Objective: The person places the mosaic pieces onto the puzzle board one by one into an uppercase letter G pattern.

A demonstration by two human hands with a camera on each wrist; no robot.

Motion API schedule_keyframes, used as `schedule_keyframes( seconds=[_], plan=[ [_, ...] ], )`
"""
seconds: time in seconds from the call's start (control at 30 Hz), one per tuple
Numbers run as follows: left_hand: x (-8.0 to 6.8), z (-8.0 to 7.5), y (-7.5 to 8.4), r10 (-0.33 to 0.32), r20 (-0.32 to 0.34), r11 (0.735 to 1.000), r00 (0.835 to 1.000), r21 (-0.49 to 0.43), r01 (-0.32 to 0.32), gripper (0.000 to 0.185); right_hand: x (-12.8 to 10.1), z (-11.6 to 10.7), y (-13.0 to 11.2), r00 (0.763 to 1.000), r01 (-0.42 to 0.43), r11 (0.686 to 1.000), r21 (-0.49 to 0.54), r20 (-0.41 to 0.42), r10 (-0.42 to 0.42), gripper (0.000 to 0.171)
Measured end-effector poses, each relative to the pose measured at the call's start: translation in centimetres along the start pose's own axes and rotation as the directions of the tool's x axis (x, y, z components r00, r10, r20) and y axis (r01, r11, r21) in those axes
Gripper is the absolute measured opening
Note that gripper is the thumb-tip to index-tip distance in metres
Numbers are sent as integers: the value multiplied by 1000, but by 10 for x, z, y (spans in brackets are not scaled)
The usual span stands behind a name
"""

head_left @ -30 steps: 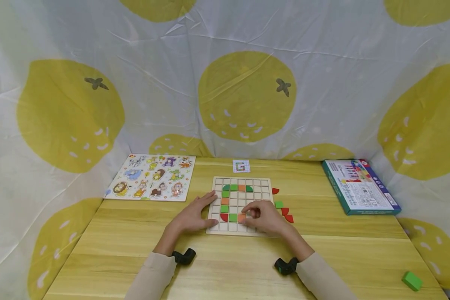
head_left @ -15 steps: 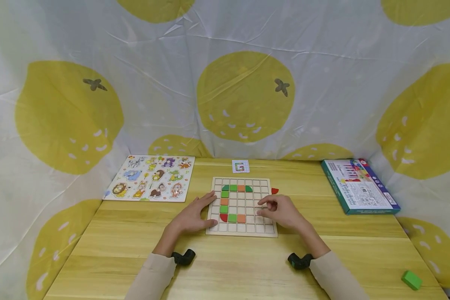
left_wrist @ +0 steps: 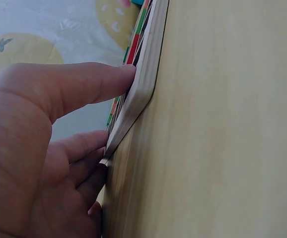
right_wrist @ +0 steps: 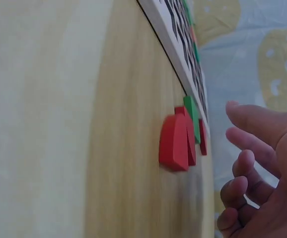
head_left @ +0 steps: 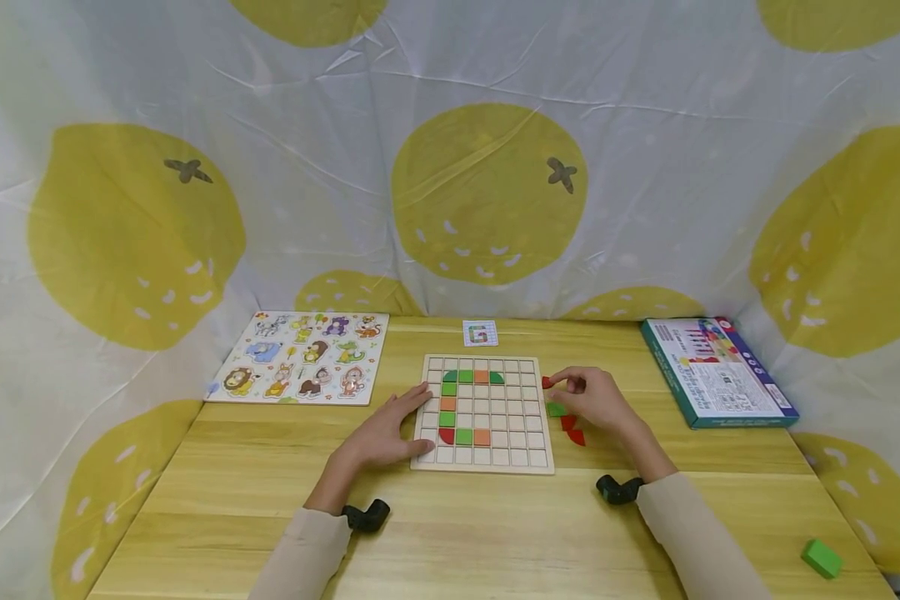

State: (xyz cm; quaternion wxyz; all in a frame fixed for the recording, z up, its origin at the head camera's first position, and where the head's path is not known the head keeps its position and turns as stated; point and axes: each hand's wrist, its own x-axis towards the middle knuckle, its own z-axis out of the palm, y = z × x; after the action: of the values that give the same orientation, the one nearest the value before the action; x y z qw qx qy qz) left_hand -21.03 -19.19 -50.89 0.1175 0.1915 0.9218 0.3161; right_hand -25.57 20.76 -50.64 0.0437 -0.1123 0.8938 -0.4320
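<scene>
Wooden surface (head_left: 495, 533) carries the grid board (head_left: 528, 457) at centre, partly filled with green, orange and red tiles; left hand (head_left: 381, 433) lies flat on the board's left edge, fingers (left_wrist: 91, 82) straight and slightly spread, apparently to keep it from sliding. Right hand (head_left: 598, 398) hovers just right of the board over the loose tiles, fingers loosely curled with the tips at the small red piece (head_left: 546, 382); whether they pinch it, cannot tell.

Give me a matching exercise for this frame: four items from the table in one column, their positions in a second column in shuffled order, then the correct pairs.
Items:
1. animal puzzle
2. boxed game
3. green block
4. pattern card

Positions:
A. near right corner of the table
B. far left of the table
C. just behind the grid board
D. far right of the table

Pairs: 1-B, 2-D, 3-A, 4-C
</scene>
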Motion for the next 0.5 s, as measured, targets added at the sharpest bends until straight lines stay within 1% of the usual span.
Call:
schedule_keyframes(
  seconds=[0.1,0.17,0.3,0.5],
  plan=[
    [0,0,-1,-5,1,1000,1000,4,5,86,6,-3,6,1000,-13,1000,-22,-27,13,27],
    [0,0,-2,-2,-5,1000,1000,0,2,85,10,-4,9,999,-6,999,-45,-32,5,28],
    [0,0,-2,2,-6,1000,1000,-1,-2,85,17,-3,12,1000,-6,999,-48,-27,5,31],
    [0,-1,-2,27,-3,1000,1000,-10,-27,85,24,0,14,1000,-10,998,-64,-7,9,31]
  ],
)
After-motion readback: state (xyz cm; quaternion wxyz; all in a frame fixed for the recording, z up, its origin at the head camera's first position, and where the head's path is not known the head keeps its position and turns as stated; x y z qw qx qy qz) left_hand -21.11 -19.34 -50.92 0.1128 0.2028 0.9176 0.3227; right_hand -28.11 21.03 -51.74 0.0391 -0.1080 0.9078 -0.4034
